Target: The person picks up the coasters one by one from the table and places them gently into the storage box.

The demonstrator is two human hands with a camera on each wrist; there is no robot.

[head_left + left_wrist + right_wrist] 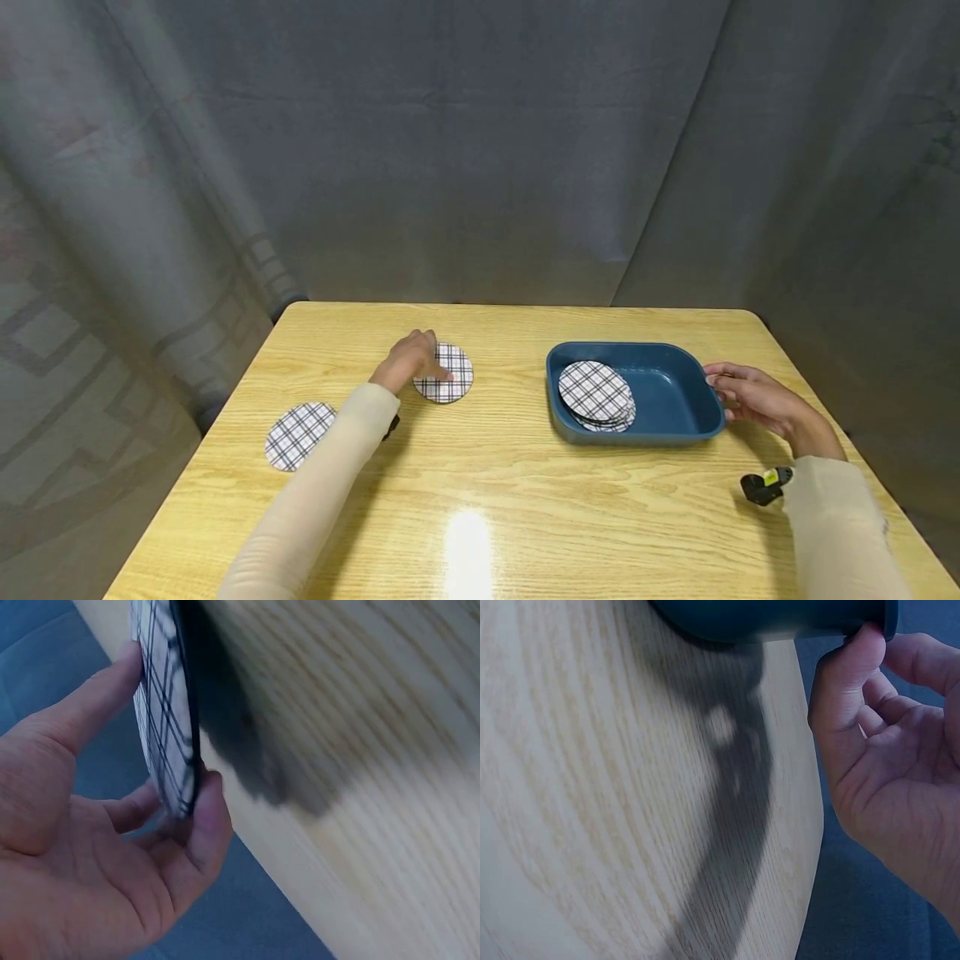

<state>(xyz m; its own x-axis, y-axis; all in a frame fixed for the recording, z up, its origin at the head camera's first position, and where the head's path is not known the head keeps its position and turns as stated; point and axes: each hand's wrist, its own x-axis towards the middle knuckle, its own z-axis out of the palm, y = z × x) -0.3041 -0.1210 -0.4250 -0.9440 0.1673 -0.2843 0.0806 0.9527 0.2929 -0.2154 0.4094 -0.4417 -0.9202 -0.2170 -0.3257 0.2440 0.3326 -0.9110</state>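
Note:
My left hand (411, 360) grips a round coaster (456, 365) with a black-and-white plaid top. In the left wrist view the thumb lies on the plaid face of this coaster (161, 705), and fingers curl round its edge from the dark underside. A blue rectangular bin (667, 400) stands right of centre, with a pile of similar plaid coasters (595, 390) at its left end. My right hand (768, 407) pinches the bin's right rim between thumb and finger, seen close in the right wrist view at the blue wall (780, 619).
Another plaid coaster (298, 435) lies on the wooden table (525, 492) at the left, partly behind the left sleeve. Grey curtains (480, 167) hang behind the table's far edge and along both sides.

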